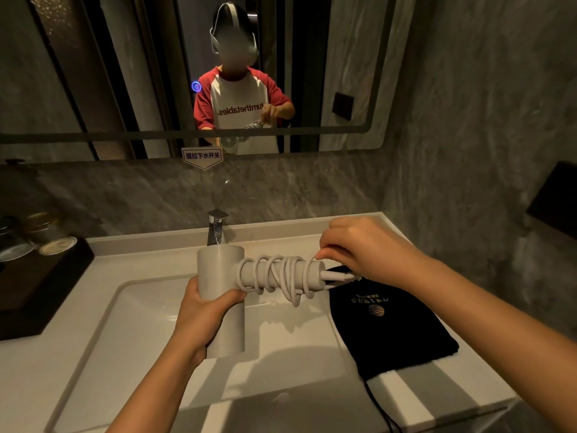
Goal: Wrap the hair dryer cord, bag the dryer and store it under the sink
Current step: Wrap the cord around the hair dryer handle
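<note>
One white hair dryer point(220, 295) hangs over the sink point(131, 310), one black bag point(390, 323) lies flat on the worktop point(34, 379) to its right. The left hand point(203, 317) closes its grip around the barrel; the right hand point(359, 248) pinches the cord point(281, 276), coiled several times round the handle.

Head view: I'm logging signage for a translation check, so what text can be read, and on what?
"提拉下水开关": white pointed sticker below the mirror.
"turnthetables.", mirrored: the person's white and red T-shirt in the reflection.
Gold print on the black fabric bag: too blurred to read.
</note>
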